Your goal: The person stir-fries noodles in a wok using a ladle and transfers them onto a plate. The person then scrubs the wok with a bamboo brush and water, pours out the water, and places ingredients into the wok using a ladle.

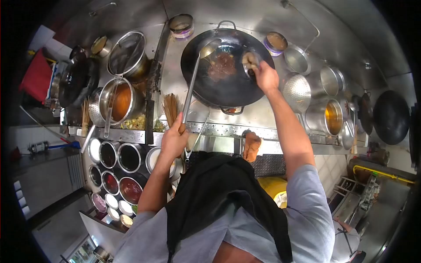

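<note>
A large black wok (239, 90) with loop handles sits on the stove, and reddish-brown food with liquid (221, 67) lies in its middle. My left hand (173, 141) is wrapped round the lower end of a long-handled metal ladle (191, 87). The ladle's bowl rests inside the wok's far left side. Over the wok's right side, my right hand (266, 78) grips a small metal bowl (245, 69) by its near edge. That bowl is tilted toward the wok's middle, with pale food pieces (251, 60) in it. My fingertips partly hide it.
Left of the wok stand a pot of orange-brown liquid (125, 98), a sieve (127, 52) and a bamboo brush (171, 107). On the right are a perforated skimmer (297, 92) and a pot of yellow oil (332, 117). Several sauce containers (129, 158) stand at lower left.
</note>
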Action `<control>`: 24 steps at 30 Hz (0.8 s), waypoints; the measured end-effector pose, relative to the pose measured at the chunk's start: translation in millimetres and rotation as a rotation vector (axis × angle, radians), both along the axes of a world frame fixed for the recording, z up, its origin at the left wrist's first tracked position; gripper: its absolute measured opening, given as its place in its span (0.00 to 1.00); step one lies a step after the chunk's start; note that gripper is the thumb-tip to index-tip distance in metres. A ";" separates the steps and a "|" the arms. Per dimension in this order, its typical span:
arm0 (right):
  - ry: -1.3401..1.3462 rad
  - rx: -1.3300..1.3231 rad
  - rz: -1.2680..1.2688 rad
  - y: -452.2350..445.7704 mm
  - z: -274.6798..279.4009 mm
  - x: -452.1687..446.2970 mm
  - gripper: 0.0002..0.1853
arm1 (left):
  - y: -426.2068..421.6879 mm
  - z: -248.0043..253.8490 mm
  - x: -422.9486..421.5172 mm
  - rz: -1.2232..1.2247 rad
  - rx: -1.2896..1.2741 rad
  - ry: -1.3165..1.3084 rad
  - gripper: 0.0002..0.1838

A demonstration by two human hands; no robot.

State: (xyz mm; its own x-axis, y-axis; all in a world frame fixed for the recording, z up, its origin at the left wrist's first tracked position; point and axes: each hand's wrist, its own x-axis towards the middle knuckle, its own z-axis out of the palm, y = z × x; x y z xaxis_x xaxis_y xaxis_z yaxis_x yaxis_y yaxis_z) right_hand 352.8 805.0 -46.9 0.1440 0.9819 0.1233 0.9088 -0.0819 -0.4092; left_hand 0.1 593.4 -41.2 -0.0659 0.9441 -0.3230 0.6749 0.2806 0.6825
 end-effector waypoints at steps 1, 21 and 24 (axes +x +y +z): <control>-0.082 0.057 0.134 3.2 -1.4 -7.0 0.08 | -2.0 5.2 -3.1 -0.003 0.013 0.014 0.38; 1.261 0.212 -0.147 -83.8 37.9 79.7 0.15 | 32.2 -10.2 42.9 -0.228 0.190 0.334 0.35; 0.728 0.260 -0.194 -82.5 26.4 80.5 0.16 | -16.7 7.9 46.5 -0.152 0.231 0.309 0.35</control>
State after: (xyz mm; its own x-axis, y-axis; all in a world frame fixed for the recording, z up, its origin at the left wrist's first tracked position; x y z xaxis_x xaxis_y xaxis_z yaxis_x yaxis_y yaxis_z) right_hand 433.3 722.4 -20.5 0.4418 0.8837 0.1543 0.3854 -0.0316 -0.9222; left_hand 46.6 576.7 -33.3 0.0189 0.9959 -0.0886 0.8798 0.0256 0.4747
